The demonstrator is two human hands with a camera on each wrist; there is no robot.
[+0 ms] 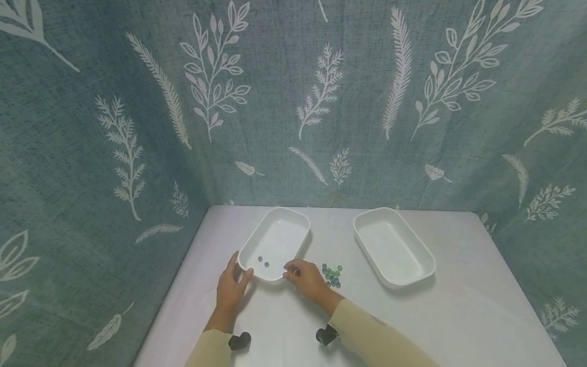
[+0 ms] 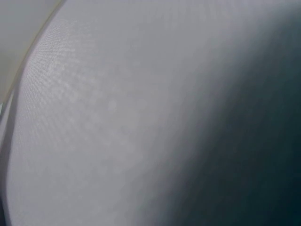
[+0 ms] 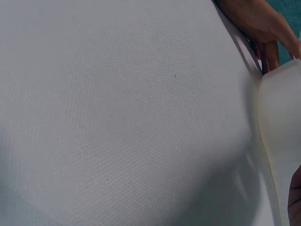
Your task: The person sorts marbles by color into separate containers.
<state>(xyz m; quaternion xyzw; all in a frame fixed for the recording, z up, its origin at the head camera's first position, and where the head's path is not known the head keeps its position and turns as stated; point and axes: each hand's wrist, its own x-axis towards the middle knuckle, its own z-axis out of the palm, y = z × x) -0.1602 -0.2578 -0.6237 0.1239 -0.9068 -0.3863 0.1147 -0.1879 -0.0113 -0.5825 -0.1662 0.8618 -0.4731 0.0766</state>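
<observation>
A white tray (image 1: pixel 279 237) stands at the left of the table, with two small glass marbles (image 1: pixel 263 262) in its near end. My left hand (image 1: pixel 231 288) holds this tray at its near left corner, thumb and fingers spread about the rim. In the right wrist view, fingers of the left hand (image 3: pixel 256 21) curl at the tray's edge. At the near right corner, my right hand (image 1: pixel 306 278) is over the rim, its thumb and fingertips pinching what looks like a small marble, mostly hidden. Beside that hand lies a cluster of green and blue marbles (image 1: pixel 331 274).
A second white tray (image 1: pixel 393 247) stands to the right of the marbles. White cloth (image 1: pixel 477 306) covers the table. A leaf-patterned curtain (image 1: pixel 284 102) closes off the back and sides. The left wrist view shows mainly blurred cloth.
</observation>
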